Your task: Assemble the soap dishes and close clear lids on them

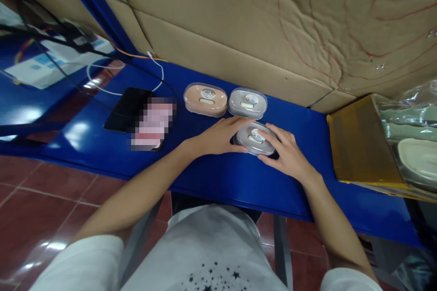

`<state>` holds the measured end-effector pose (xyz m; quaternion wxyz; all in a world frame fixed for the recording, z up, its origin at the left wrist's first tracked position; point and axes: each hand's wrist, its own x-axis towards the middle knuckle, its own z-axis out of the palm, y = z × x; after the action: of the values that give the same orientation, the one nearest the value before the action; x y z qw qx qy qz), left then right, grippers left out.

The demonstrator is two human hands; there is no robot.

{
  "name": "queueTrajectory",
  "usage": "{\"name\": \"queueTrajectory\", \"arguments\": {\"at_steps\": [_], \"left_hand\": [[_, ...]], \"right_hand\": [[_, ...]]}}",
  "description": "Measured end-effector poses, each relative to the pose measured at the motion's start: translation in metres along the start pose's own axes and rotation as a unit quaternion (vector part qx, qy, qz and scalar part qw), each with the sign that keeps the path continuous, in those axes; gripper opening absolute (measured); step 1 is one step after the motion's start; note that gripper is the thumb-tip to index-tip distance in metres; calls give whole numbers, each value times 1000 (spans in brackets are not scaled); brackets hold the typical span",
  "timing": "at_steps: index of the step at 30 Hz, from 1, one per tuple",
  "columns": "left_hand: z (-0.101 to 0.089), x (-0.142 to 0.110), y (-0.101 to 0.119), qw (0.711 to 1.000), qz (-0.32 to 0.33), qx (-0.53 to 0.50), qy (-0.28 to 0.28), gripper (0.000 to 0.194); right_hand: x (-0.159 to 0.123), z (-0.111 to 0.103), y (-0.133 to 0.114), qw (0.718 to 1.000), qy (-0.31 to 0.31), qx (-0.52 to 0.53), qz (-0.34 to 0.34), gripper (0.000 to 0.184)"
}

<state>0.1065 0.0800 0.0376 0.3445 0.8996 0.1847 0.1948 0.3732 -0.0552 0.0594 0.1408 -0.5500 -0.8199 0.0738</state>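
Note:
Between my two hands is a grey oval plastic box (254, 140) with a clear lid and a round white label. My left hand (225, 136) curves round its left end, thumb in front and fingers behind. My right hand (285, 150) grips the right end, its fingers reaching onto the lid. Just behind stands a second grey box (248, 103) of the same shape. To its left, almost touching it, sits a peach-coloured box (205, 100) with the same kind of clear lid and label.
On the blue table (218, 177), a phone with a blurred screen (153, 125) lies beside a black flat device (126, 109) at left. A white cable (102, 91) loops behind them. At right stands an open cardboard carton (367, 141) holding pale green items. A cardboard wall (239, 32) rises behind.

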Motion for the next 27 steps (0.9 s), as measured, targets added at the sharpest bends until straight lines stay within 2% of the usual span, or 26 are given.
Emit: {"name": "queueTrajectory", "arguments": {"at_steps": [3,5,8,10,13,15,17,19,23,25,27], "left_hand": [[-5,-1,2,998,16,44,31,78],[-14,-2,2,991,12,97,94,69],[-31,-5,-4,965,-30,189,182,59],[-40,-7,-13,947,-76,244,196,60],[-48,-9,-25,926,-142,298,185,66],[-49,-13,-24,918,-167,315,173,64],[-49,-20,-12,916,-176,329,149,60],[-46,-31,10,913,-178,347,119,58],[-32,-62,51,925,-147,345,58,47],[-25,-74,59,940,-116,320,34,51],[-23,-80,58,955,-105,277,5,59]], "right_hand": [[-5,-11,10,999,-25,20,21,70],[-11,-20,22,998,-32,26,56,67],[-20,-30,43,995,-7,0,102,65],[-25,-33,56,992,13,-22,122,65],[-32,-33,72,989,30,-47,135,68],[-35,-31,78,988,36,-62,137,69],[-38,-28,82,985,38,-75,147,67],[-38,-25,80,982,45,-89,162,66],[-28,-20,57,981,89,-102,142,72],[-18,-16,35,986,110,-78,95,68],[-9,-8,10,992,111,-39,36,61]]}}
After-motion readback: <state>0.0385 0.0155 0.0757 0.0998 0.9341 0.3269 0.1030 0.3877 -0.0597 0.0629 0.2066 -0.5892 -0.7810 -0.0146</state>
